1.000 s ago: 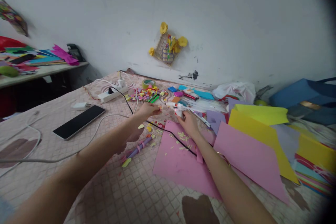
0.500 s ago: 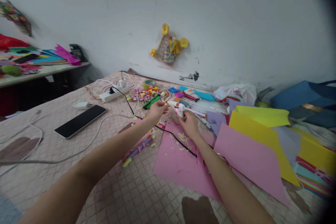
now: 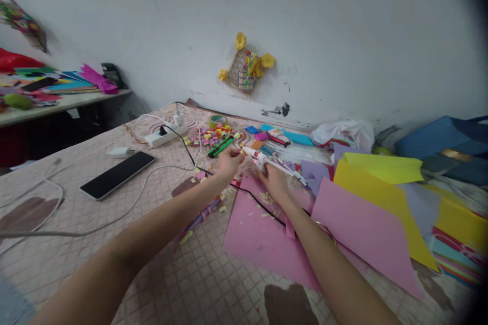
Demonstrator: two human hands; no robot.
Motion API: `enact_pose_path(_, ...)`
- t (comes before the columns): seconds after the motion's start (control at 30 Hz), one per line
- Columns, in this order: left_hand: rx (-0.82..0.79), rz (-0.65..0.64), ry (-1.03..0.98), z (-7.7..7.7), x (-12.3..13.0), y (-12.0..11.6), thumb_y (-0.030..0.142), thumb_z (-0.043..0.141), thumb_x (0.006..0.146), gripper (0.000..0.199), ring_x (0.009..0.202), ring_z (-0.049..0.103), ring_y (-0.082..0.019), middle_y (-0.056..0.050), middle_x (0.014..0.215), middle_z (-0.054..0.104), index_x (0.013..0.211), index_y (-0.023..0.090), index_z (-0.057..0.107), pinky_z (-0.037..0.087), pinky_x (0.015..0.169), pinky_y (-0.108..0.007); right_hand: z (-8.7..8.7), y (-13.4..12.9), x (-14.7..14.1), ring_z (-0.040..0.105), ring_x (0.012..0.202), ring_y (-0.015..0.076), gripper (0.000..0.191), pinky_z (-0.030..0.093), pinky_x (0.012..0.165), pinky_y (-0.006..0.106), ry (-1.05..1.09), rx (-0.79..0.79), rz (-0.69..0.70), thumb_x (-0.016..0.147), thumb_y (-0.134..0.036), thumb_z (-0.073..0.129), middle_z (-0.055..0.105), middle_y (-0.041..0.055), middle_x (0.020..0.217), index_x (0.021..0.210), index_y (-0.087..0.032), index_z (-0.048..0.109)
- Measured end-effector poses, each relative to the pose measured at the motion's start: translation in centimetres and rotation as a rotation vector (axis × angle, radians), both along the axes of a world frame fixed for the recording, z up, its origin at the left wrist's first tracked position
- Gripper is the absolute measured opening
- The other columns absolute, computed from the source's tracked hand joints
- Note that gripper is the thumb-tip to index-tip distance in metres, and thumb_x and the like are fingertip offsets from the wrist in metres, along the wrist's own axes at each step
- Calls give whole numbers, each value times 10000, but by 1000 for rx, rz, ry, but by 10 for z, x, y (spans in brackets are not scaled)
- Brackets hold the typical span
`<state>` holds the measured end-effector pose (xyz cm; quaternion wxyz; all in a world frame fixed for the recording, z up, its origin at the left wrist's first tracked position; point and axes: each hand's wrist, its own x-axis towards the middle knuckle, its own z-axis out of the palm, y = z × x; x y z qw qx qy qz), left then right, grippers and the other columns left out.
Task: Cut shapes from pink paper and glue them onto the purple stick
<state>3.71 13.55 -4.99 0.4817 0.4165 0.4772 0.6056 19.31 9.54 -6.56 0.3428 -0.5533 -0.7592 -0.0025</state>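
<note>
My right hand (image 3: 274, 179) is wrapped round a white hot glue gun (image 3: 258, 158) with orange parts and a small red light. The gun's nozzle points left, towards my left hand (image 3: 230, 161). The fingers of my left hand are pinched together at the nozzle; what they hold is too small to make out. A green cutter (image 3: 220, 147) lies just behind my left hand. Below both hands, a black cable (image 3: 259, 204) crosses a pink sheet (image 3: 263, 249) strewn with pale yellow scraps.
A phone (image 3: 117, 175), a white charger (image 3: 121, 152) and a power strip (image 3: 166, 135) with loose cables lie on the left. Pink and yellow sheets (image 3: 375, 193) spread to the right. Small foam pieces (image 3: 211, 137) and tape (image 3: 217, 121) sit behind.
The glue gun has turned a little and shows more of its side, with its nozzle still at my left fingers. Both hands have barely shifted.
</note>
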Motion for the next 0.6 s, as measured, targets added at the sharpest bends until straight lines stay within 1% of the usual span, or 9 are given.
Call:
enact_pose_path(0.17, 6, -10, 30, 1, 3, -7, 65, 662, 579, 108, 551, 545, -101, 3, 589, 613, 660, 126, 626, 411, 545, -201, 0, -1, -3, 540, 911, 273, 255, 402, 807, 372, -2, -2, 8, 793, -239, 493, 618, 136, 987, 1014, -159, 592)
enact_pose_path(0.3, -14, -89, 4, 5, 11, -16, 17, 673, 544, 139, 550, 545, -96, 4, 583, 621, 621, 127, 635, 411, 534, -188, 1, -1, -2, 537, 896, 270, 225, 397, 786, 360, 24, 3, -11, 797, -238, 484, 617, 138, 969, 979, -161, 593)
enact_pose_path(0.43, -82, -193, -103, 10, 10, -26, -14, 655, 573, 137, 502, 539, -82, 3, 566, 610, 616, 113, 630, 437, 534, -195, 4, 1, 1, 537, 780, 240, 185, 397, 699, 326, 81, 10, -47, 816, -302, 473, 613, 109, 834, 860, -160, 583)
enact_pose_path(0.6, -206, -230, -299, 13, 4, -30, -24, 639, 643, 140, 567, 607, -100, -29, 628, 628, 651, 108, 592, 511, 665, -255, 7, 1, 0, 481, 594, 178, 206, 349, 555, 271, 171, 9, -55, 824, -342, 452, 554, 38, 657, 747, -172, 539)
